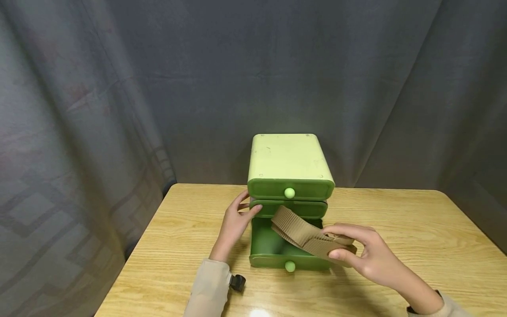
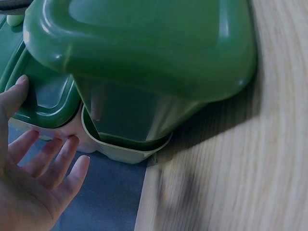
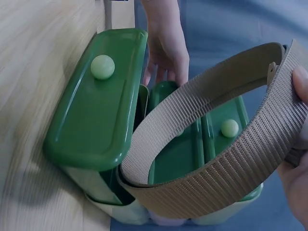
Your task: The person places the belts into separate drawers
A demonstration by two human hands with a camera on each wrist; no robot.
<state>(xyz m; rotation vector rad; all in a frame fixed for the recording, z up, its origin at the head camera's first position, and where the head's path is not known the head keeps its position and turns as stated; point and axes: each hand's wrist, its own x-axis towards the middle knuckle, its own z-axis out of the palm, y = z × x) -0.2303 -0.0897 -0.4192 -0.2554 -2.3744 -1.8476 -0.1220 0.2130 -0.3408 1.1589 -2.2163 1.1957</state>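
Observation:
A small green drawer cabinet with a pale lid [image 1: 291,154] stands on the wooden table. Its bottom drawer [image 1: 265,237] is pulled out; the top [image 1: 269,189] and middle [image 1: 261,212] drawers are in. My right hand [image 1: 368,255] pinches a looped khaki webbing belt [image 1: 295,224] between thumb and fingers. The loop hangs above the pulled-out drawer and covers part of the middle drawer's front. At the cabinet's left side is my left hand [image 1: 233,222], its thumb on the middle drawer's front and its fingers extended along the side wall [image 2: 79,130].
The wooden table [image 1: 178,229] extends to both sides of the cabinet. A grey curtain [image 1: 198,88] hangs close behind it and at the left. A black wrist-strap piece [image 1: 237,282] juts from the left sleeve. The round knob [image 1: 290,266] protrudes from the bottom drawer.

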